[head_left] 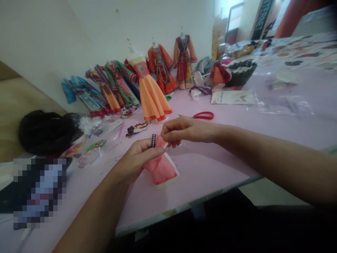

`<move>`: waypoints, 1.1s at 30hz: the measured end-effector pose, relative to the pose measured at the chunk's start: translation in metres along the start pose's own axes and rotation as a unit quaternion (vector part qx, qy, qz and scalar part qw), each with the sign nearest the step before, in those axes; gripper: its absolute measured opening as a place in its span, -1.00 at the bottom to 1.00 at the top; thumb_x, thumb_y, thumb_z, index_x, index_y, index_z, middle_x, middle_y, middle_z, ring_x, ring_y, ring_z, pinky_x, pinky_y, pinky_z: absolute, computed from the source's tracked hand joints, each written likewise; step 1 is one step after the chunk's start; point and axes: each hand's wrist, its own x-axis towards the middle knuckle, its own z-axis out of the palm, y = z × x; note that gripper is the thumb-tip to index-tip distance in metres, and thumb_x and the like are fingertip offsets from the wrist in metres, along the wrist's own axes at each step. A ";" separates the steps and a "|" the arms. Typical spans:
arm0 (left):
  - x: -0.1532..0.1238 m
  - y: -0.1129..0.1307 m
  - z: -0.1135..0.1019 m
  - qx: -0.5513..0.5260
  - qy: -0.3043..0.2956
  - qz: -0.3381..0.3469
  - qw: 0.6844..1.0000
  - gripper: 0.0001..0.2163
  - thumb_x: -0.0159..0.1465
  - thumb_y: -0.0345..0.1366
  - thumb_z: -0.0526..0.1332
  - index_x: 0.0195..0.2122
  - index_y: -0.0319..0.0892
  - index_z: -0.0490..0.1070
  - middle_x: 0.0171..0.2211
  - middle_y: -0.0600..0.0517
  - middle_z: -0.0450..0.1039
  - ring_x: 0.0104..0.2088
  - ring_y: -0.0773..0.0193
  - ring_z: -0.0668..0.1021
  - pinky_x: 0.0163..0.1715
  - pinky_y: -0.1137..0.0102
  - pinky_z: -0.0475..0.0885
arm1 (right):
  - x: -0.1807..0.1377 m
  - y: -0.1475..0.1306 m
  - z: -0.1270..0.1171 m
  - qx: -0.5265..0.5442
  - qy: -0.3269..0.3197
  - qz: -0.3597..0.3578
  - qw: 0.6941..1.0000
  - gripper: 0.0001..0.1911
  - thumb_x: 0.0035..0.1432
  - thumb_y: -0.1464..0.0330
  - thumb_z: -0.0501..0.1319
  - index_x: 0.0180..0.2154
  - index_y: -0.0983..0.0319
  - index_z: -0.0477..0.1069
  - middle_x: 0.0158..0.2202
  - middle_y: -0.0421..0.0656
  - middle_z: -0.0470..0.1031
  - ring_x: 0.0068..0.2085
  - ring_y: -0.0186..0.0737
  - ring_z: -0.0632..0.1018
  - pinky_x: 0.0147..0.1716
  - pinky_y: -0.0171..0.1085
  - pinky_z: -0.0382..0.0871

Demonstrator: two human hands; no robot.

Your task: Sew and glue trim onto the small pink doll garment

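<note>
Over the table's front part, my left hand (pixel 139 154) grips a small coral-pink doll garment (pixel 164 168), its thumb on top and fingers underneath. The garment has white edging down one side, and a dark beaded trim shows near my left index finger. At the garment's upper edge, my right hand (pixel 181 131) is closed in a pinch. What lies between those fingertips is too small to make out. Just behind my right hand lie scissors with red handles (pixel 204 115). A doll form in an orange skirt (pixel 152 93) stands beyond both hands.
Several dressed dolls (pixel 161 68) stand along the wall. Patterned fabric scraps (pixel 137 129) and clear plastic bags lie to the left, near a black bundle (pixel 47 131). At the back right are a dark basket (pixel 242 72), a printed card (pixel 233 97) and plastic wrapping (pixel 286 104).
</note>
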 end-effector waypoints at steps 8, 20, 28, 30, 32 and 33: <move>0.000 0.001 0.002 0.012 0.012 0.002 1.000 -0.73 0.11 -0.13 0.48 -0.29 -0.22 0.62 -0.39 0.01 0.56 -0.40 0.30 0.50 -0.39 0.42 0.36 | 0.000 -0.001 -0.001 0.008 -0.014 0.011 1.000 -0.83 0.30 0.37 0.26 -0.36 0.27 0.41 -0.42 -0.23 0.47 -0.36 -0.35 0.48 -0.30 -0.31 0.35; 0.001 -0.002 0.002 0.025 0.028 -0.003 0.999 -0.71 0.15 -0.07 0.46 -0.33 -0.20 0.56 -0.43 0.05 0.50 -0.44 0.32 0.47 -0.45 0.43 0.29 | 0.001 0.003 -0.004 -0.005 -0.035 -0.004 0.999 -0.84 0.30 0.36 0.26 -0.34 0.27 0.42 -0.43 -0.25 0.46 -0.37 -0.38 0.47 -0.33 -0.36 0.34; 0.001 0.000 0.006 0.036 0.012 0.022 0.999 -0.70 0.15 -0.05 0.46 -0.37 -0.19 0.51 -0.46 0.10 0.44 -0.46 0.36 0.41 -0.46 0.45 0.27 | 0.001 0.004 -0.005 0.003 -0.037 -0.006 0.999 -0.87 0.30 0.38 0.27 -0.33 0.28 0.42 -0.42 -0.26 0.43 -0.36 -0.39 0.45 -0.32 -0.36 0.35; 0.001 0.001 0.006 0.038 0.019 0.018 0.999 -0.68 0.14 -0.04 0.46 -0.36 -0.19 0.50 -0.46 0.09 0.43 -0.47 0.37 0.40 -0.46 0.45 0.26 | 0.001 0.005 -0.005 -0.002 -0.035 -0.001 0.999 -0.85 0.30 0.35 0.27 -0.32 0.28 0.43 -0.41 -0.25 0.45 -0.34 -0.37 0.46 -0.31 -0.35 0.35; 0.000 0.001 0.005 0.040 0.030 0.011 0.999 -0.67 0.14 -0.03 0.46 -0.37 -0.20 0.48 -0.49 0.12 0.38 -0.50 0.39 0.36 -0.49 0.46 0.22 | 0.001 0.005 -0.005 -0.009 -0.033 0.009 0.999 -0.82 0.31 0.31 0.28 -0.31 0.28 0.44 -0.40 -0.24 0.46 -0.34 -0.36 0.47 -0.31 -0.33 0.35; 0.000 0.001 0.004 0.041 0.033 0.010 0.999 -0.66 0.14 -0.03 0.45 -0.38 -0.19 0.46 -0.51 0.13 0.35 -0.52 0.40 0.34 -0.50 0.47 0.20 | 0.001 0.005 -0.005 -0.010 -0.033 0.014 0.999 -0.81 0.31 0.29 0.28 -0.31 0.28 0.44 -0.40 -0.24 0.46 -0.33 -0.35 0.48 -0.30 -0.33 0.35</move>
